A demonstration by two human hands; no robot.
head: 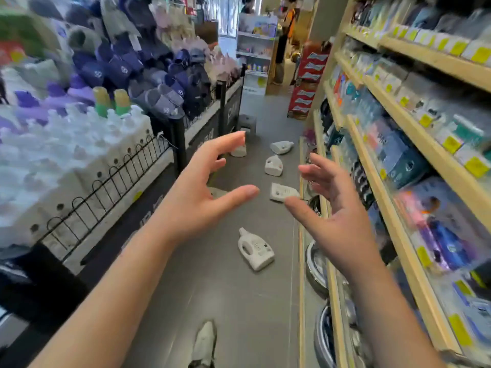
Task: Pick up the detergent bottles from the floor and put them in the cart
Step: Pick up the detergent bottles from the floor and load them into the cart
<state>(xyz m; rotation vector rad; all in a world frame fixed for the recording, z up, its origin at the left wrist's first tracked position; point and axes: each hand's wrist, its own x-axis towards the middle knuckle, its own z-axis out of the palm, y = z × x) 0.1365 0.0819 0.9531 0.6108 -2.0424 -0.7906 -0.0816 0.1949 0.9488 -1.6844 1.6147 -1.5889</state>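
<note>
The nearest detergent bottle (pixel 255 248) lies on its side on the grey floor (pixel 225 296), below and between the two outstretched hands and touched by neither. Farther up the aisle a second bottle (pixel 282 193) appears just beside the thumb tip of the right hand (pixel 337 208), though it lies on the floor well beyond it. A third bottle (pixel 273 165) and a fourth bottle (pixel 281 147) lie past that, also tipped over. A fifth bottle (pixel 238 151) shows partly behind the fingertips of the left hand (pixel 202 187). A pale shape under that hand's thumb is too hidden to tell.

Both hands are spread wide with fingers loosely bent, palms turned toward each other, and hold nothing.

A shoe (pixel 204 343) stands on the floor at the bottom edge. On the left, a black wire fence (pixel 106 181) edges a display of white pump bottles (pixel 66 144), with slippers (pixel 164 99) piled behind. A grey stool (pixel 247 122) sits by that display farther along. Wooden shelves (pixel 398 166) of blurred packaged goods line the right side, and red boxes (pixel 305 83) are stacked at their far end. A person (pixel 285 35) stands at the end of the aisle.
</note>
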